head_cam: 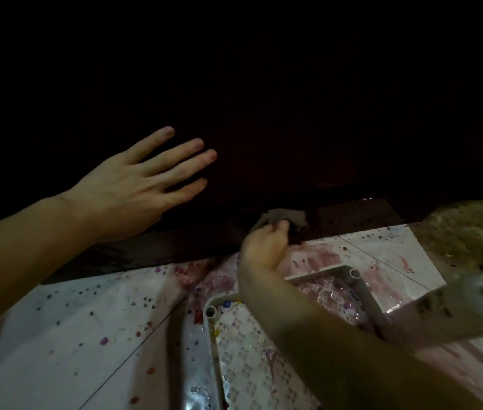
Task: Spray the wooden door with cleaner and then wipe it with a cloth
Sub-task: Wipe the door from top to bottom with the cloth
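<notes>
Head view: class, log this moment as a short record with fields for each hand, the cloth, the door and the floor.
left hand: fingers straight, spread against the door
right hand: grips the cloth
cloth: grey, crumpled, at the door's bottom edge
door: dark, detail lost in shadow
floor: white tiles, coloured spots
tray: grey, perforated, near the right arm

Dark door, grey cloth at its foot.
I see the wooden door (264, 99) upright, nearly black; crumpled cloth (281, 218) against its bottom edge.
</notes>
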`<state>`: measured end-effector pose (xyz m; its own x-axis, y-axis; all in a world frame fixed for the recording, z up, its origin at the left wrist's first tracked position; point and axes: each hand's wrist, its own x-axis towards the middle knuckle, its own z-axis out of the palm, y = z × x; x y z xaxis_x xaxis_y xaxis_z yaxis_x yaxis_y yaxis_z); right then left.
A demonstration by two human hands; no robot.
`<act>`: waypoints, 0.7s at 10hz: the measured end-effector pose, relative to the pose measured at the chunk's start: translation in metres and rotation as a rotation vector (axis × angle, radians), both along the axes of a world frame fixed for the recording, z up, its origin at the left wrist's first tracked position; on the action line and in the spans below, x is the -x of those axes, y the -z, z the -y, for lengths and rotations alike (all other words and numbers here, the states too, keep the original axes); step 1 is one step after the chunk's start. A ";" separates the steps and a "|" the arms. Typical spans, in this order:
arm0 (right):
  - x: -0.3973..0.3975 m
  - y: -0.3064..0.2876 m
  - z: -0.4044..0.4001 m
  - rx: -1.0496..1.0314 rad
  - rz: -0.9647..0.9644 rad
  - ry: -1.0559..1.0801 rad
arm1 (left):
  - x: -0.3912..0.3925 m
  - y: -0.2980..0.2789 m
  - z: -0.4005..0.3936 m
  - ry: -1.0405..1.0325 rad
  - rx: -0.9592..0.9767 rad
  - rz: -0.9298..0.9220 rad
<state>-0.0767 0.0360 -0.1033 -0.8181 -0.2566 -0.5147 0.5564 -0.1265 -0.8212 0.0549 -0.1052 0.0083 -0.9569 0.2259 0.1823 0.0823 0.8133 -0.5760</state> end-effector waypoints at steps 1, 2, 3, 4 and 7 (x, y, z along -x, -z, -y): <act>-0.015 0.009 0.001 -0.110 -0.053 -0.099 | 0.001 -0.005 0.002 -0.022 0.028 0.021; 0.019 0.003 -0.018 -0.243 -0.170 -0.068 | -0.006 0.001 0.007 -0.027 0.084 0.016; 0.057 0.015 -0.030 -0.413 -0.235 0.137 | -0.012 -0.002 0.005 -0.071 0.116 0.062; 0.053 0.008 -0.013 -0.431 -0.273 0.174 | -0.017 -0.003 0.008 -0.060 0.080 0.039; 0.016 0.014 0.014 -0.390 -0.604 -0.031 | -0.023 -0.001 0.013 -0.038 0.071 0.009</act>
<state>-0.0923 0.0222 -0.1175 -0.9841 -0.1741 -0.0340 -0.0103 0.2476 -0.9688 0.0782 -0.1184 0.0095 -0.9667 0.2013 0.1581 0.0577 0.7731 -0.6316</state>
